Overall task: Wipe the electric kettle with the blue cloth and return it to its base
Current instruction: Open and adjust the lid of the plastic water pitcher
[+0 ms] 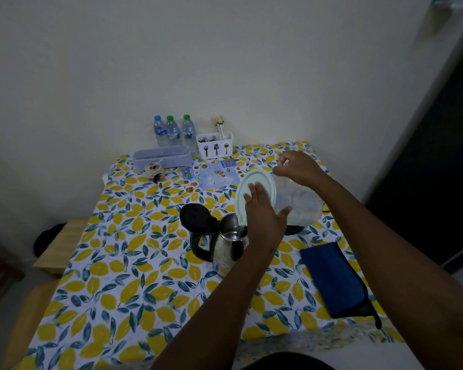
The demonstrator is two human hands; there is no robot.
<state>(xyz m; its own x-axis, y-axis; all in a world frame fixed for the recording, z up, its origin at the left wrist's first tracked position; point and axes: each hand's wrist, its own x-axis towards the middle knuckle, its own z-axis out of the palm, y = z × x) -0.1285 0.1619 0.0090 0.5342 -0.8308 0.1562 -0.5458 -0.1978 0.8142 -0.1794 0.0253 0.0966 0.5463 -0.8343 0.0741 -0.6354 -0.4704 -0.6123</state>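
A steel kettle (231, 243) with a black handle is seen standing on the counter (123, 276), near the middle, its black lid (193, 215) flipped open to the left and its body shiny, with pale reflections or smudges low on the side. A black base (294, 229) is partly seen just to the right and farther back, mostly hidden under a clear plastic container (300, 206). The blue cloth (334, 279) lies folded on the counter to the right, near edge, untouched. The left hand (262, 217) is held flat, fingers together and thumb out, pressed against a pale green lid (254, 193) tilted right over the open kettle mouth. The right hand (297, 168) is curled at the far rim of the container, pinching something small; what exactly cannot be told. Risk is judged as follows: the lid or container could be dropped onto the open kettle, or the kettle tipped by the left forearm crossing above it; the base could be left blocked if the container is not moved. Wiping is not yet begun. A cutlery holder (215, 145) and bottles (173, 130) sit at the far edge.
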